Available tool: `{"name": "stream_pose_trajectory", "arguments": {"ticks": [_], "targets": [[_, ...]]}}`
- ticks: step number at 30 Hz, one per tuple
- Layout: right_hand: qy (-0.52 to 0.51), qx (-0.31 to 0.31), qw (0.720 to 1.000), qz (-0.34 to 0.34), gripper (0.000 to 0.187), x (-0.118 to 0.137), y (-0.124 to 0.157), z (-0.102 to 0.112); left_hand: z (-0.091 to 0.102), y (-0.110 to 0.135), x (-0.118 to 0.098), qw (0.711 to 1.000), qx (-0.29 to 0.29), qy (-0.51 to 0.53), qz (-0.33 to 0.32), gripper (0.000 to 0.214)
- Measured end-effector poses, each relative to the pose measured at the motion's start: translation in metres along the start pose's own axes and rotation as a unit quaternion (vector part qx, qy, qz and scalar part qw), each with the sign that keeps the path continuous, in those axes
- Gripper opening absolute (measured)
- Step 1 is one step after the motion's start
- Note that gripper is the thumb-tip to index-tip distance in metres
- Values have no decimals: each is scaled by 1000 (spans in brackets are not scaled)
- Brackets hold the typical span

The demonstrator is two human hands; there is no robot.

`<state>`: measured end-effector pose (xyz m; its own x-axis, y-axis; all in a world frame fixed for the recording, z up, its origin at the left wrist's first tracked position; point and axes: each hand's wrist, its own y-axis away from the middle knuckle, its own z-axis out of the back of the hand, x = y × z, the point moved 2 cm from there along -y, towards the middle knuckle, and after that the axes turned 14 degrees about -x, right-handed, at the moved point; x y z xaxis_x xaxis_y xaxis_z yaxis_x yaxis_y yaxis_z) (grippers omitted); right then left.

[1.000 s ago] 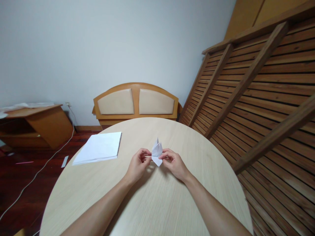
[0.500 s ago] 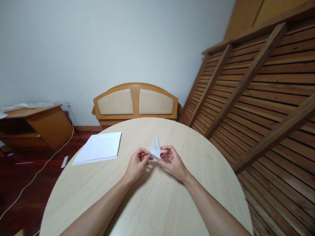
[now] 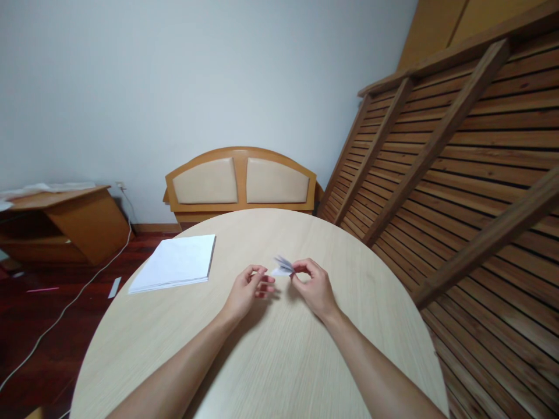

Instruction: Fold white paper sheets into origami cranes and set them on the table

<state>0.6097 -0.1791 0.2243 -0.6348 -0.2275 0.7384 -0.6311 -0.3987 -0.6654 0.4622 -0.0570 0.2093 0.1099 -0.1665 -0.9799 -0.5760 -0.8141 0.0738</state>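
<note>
A small piece of folded white paper (image 3: 283, 269) is pinched at its right end by my right hand (image 3: 312, 284), between thumb and fingers. The paper is smeared by motion, and its folded layers fan out toward the left. My left hand (image 3: 248, 289) is just left of it with fingers apart, holding nothing; a narrow gap seems to separate its fingertips from the paper. Both hands are over the middle of the round pale wooden table (image 3: 279, 361).
A stack of white paper sheets (image 3: 177, 262) lies on the table's left side. Behind the table stands a padded headboard (image 3: 241, 180). A large slatted wooden frame (image 3: 437, 169) leans along the right. A low wooden cabinet (image 3: 87, 224) and a white cable (image 3: 65, 311) are at left.
My left hand has let go of the folded paper. In my right hand the paper has turned from standing upright to lying lower, pointing left.
</note>
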Motion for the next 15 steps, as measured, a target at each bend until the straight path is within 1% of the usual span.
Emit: {"name": "stream_pose_trajectory", "arguments": {"ticks": [2, 3, 5, 8, 12, 15], "targets": [[15, 14, 998, 56, 12, 6, -1, 3, 0, 0, 0, 999, 19, 27, 40, 57], [13, 25, 997, 75, 14, 9, -1, 3, 1, 0, 0, 998, 30, 36, 48, 60], [3, 47, 995, 93, 16, 12, 0, 3, 1, 0, 0, 997, 51, 47, 45, 63], [0, 68, 994, 90, 17, 10, 2, 2, 0, 1, 0, 997, 59, 40, 19, 62], [-3, 86, 994, 65, 20, 5, 3, 0, 0, 1, -2, 999, 43, 8, -10, 63], [-9, 99, 994, 54, 25, 4, 3, 0, 0, 3, -5, 999, 41, 7, -25, 60]]}}
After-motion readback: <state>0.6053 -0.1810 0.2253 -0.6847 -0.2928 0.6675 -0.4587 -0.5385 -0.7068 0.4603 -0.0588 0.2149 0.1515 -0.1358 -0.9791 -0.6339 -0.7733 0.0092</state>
